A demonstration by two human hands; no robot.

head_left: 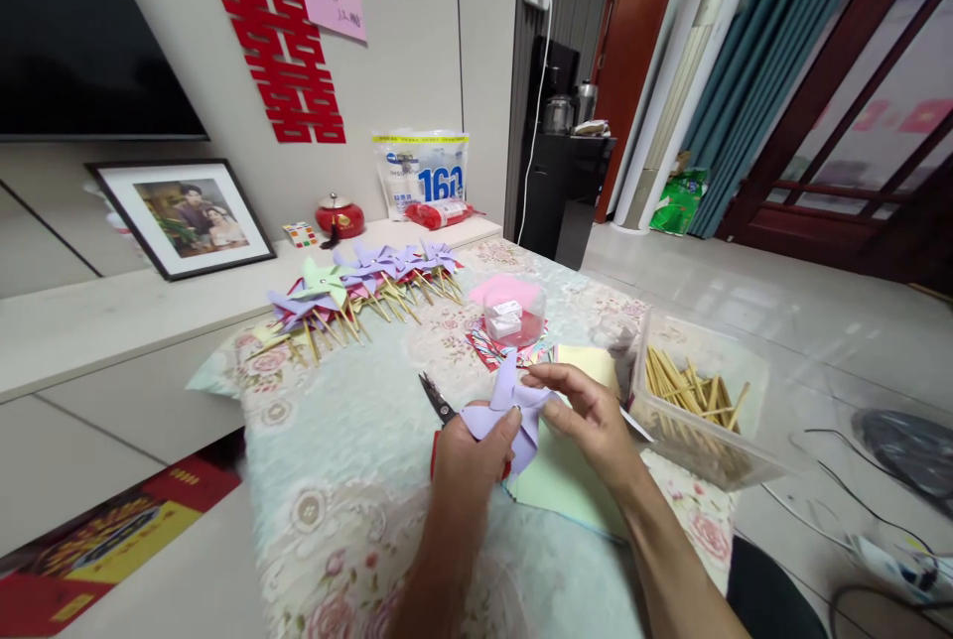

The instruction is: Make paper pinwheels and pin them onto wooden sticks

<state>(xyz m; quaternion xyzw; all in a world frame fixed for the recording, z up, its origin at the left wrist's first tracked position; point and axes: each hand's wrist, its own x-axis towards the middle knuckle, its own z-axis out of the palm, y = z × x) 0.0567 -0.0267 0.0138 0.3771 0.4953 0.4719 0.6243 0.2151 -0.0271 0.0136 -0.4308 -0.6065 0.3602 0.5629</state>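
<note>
A purple paper pinwheel (526,431) is held just above the table, its blades folded in around the middle. My left hand (476,450) grips it from the left, the thumb pressed near its centre. At the right-hand blade, my right hand (588,411) has the paper between thumb and fingers. Scissors (438,401) with dark blades and red handles lie by my left hand, which partly covers them. Beneath my hands is a stack of pale green paper sheets (570,490), with yellow paper (588,361) behind it.
Finished pinwheels (372,272) on sticks lie along the table's back left. A clear tub (532,321) with small white boxes stands ahead. On the right, a plastic bin (647,411) holds many thin sticks (692,386). A framed photo (257,237) stands on the cabinet.
</note>
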